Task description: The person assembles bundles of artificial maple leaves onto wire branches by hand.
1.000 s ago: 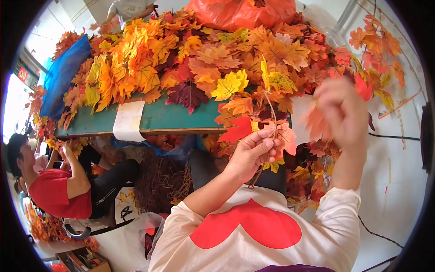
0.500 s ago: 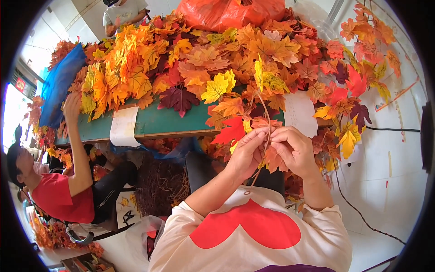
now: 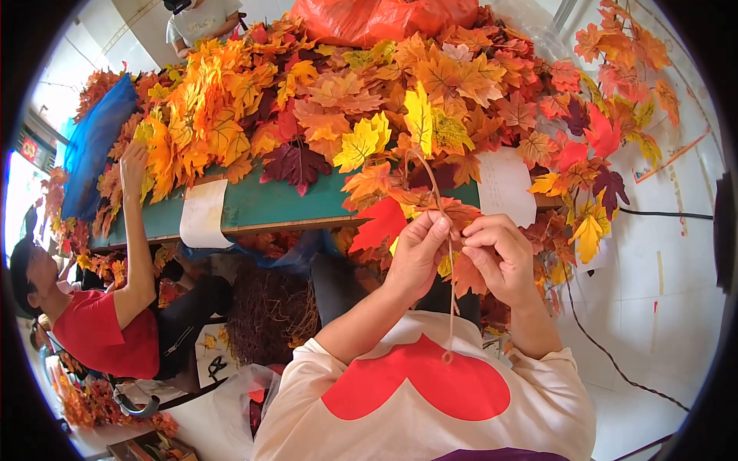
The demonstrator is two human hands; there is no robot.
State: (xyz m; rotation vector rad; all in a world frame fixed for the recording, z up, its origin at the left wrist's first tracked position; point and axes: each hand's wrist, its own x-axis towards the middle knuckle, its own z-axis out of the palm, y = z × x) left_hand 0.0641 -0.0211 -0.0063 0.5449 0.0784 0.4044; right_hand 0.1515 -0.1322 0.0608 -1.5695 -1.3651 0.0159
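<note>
A garland of artificial maple leaves hangs in front of me, with a thin brown stem (image 3: 451,319) that ends in a small loop over my shirt. My left hand (image 3: 417,253) is closed on this stem, thumb on top. Just to its right, my right hand (image 3: 503,257) has its thumb and fingers pinched close beside the stem; what lies between the fingertips is too small to tell. Around my hands are a red leaf (image 3: 380,223), an orange-pink leaf (image 3: 467,275) and, further up, a yellow leaf (image 3: 419,119).
A large heap of artificial leaves (image 3: 330,100) covers the green table (image 3: 288,203). Paper sheets (image 3: 204,213) hang over its edge. An orange plastic bag (image 3: 384,21) lies behind. At left, a person in a red shirt (image 3: 88,334) reaches toward the heap; another person (image 3: 204,21) is at the far side.
The stem's looped end has swung down and right over my shirt. My hands stay close together at nearly the same spot. The co-worker's hand at left has shifted slightly.
</note>
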